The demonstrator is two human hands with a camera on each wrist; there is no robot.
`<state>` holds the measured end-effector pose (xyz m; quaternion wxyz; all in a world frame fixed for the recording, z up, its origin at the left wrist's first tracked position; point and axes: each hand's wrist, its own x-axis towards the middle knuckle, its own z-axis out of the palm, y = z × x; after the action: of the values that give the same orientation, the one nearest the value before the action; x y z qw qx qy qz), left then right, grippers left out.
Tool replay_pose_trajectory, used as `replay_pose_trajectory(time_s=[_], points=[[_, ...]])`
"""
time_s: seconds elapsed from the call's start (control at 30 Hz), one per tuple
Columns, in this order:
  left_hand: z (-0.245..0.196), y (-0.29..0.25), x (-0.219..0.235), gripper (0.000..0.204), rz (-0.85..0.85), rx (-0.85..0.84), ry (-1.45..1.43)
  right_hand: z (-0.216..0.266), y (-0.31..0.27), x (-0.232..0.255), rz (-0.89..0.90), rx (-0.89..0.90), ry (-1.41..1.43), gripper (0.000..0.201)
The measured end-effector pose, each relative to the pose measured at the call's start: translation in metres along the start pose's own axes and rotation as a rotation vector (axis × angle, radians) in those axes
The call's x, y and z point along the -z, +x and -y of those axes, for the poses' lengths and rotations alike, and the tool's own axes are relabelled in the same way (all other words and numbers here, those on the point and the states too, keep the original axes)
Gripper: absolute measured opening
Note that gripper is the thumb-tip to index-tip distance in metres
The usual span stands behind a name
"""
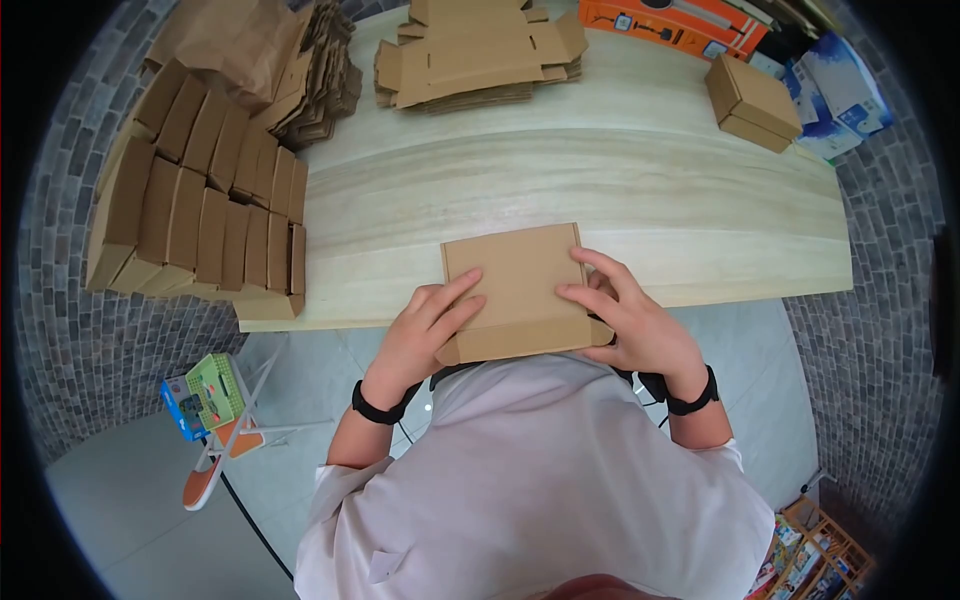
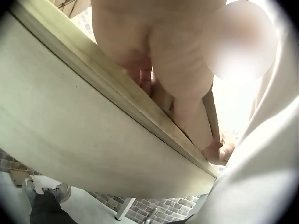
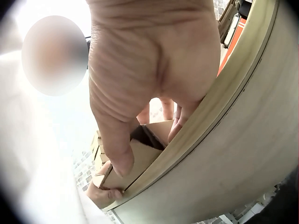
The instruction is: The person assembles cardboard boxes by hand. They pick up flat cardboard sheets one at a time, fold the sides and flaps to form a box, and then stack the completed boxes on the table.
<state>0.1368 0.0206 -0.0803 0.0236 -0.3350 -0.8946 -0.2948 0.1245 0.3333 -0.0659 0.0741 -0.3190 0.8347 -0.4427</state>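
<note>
A brown cardboard box [image 1: 515, 275] lies at the table's front edge, right before the person's body. Its lid panel is down flat, and a front flap [image 1: 520, 340] with a rounded end sticks out toward the body. My left hand [image 1: 425, 325] holds the left front corner, two fingers lying over the top panel. At the right side, my right hand [image 1: 635, 325] grips the box with fingertips on the top panel and side edge. In the right wrist view, the right thumb [image 3: 119, 156] presses the front panel [image 3: 140, 161], and a dark gap shows at the box's side.
Folded boxes [image 1: 200, 200] stand in rows at the table's left, beside a pile of flat cardboard [image 1: 320, 80]. Unfolded blanks [image 1: 480, 60] are stacked at the back. A closed box [image 1: 750, 105] sits back right, near an orange carton [image 1: 670, 25] and blue-white packages [image 1: 835, 95].
</note>
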Motion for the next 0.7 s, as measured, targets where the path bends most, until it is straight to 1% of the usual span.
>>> replay_pose_trajectory(time_s=[0.03, 0.07, 0.1, 0.13, 0.17, 0.2, 0.23, 0.27, 0.3, 0.33, 0.37, 0.4, 0.43, 0.47, 0.53, 0.57, 0.63, 0.67, 0.7], points=[[0.001, -0.001, -0.003, 0.066, -0.087, -0.011, -0.035, 0.000, -0.002, -0.003, -0.003, 0.001, -0.003, 0.072], [0.003, -0.001, -0.007, 0.066, -0.088, -0.015, -0.034, 0.000, -0.003, -0.007, -0.069, 0.024, 0.018, 0.063], [0.004, 0.000, -0.010, 0.058, -0.190, -0.005, -0.078, -0.001, -0.003, -0.010, -0.134, 0.048, 0.039, 0.054], [0.004, 0.001, -0.012, 0.049, -0.293, 0.005, -0.121, -0.002, -0.003, -0.013, -0.135, 0.050, 0.037, 0.054], [0.003, 0.003, -0.012, 0.049, -0.294, 0.004, -0.121, -0.003, -0.002, -0.015, -0.214, 0.028, 0.076, 0.047], [0.002, 0.007, -0.011, 0.041, -0.354, 0.041, -0.226, -0.003, -0.001, -0.017, -0.292, 0.007, 0.114, 0.041], [0.000, 0.010, -0.010, 0.034, -0.413, 0.079, -0.331, -0.003, 0.003, -0.017, -0.292, 0.009, 0.113, 0.041], [-0.003, 0.013, -0.009, 0.034, -0.414, 0.078, -0.329, -0.004, 0.011, -0.015, -0.405, 0.024, 0.133, 0.037], [-0.008, 0.018, -0.010, 0.029, -0.479, 0.132, -0.517, -0.002, 0.017, -0.014, -0.519, 0.042, 0.153, 0.033], [-0.013, 0.024, -0.009, 0.025, -0.542, 0.185, -0.705, 0.005, 0.022, -0.011, -0.521, 0.046, 0.153, 0.033], [-0.017, 0.031, -0.007, 0.025, -0.544, 0.181, -0.702, 0.014, 0.027, -0.007, -0.513, -0.139, 0.373, 0.030], [-0.021, 0.039, -0.005, 0.023, -0.592, 0.274, -0.832, 0.019, 0.031, -0.003, -0.499, -0.325, 0.592, 0.027], [-0.022, 0.046, -0.004, 0.021, -0.638, 0.368, -0.962, 0.015, 0.034, -0.003, -0.495, -0.307, 0.587, 0.022], [-0.021, 0.051, -0.004, 0.021, -0.640, 0.362, -0.960, 0.013, 0.039, -0.002, -0.496, -0.301, 0.586, 0.022], [-0.018, 0.061, -0.006, 0.019, -0.706, 0.370, -1.002, 0.013, 0.048, -0.002, -0.534, -0.317, 0.620, 0.023], [-0.015, 0.064, -0.008, 0.019, -0.706, 0.367, -1.003, 0.013, 0.052, -0.002, -0.535, -0.316, 0.619, 0.023], [-0.006, 0.067, -0.016, 0.026, -0.738, 0.386, -0.656, 0.012, 0.058, -0.004, -0.600, -0.149, 0.266, 0.027], [-0.002, 0.068, -0.018, 0.026, -0.739, 0.381, -0.657, 0.011, 0.059, -0.005, -0.603, -0.147, 0.263, 0.027], [0.002, 0.069, -0.019, 0.031, -0.732, 0.298, -0.569, 0.009, 0.060, -0.006, -0.595, -0.105, 0.142, 0.032]])
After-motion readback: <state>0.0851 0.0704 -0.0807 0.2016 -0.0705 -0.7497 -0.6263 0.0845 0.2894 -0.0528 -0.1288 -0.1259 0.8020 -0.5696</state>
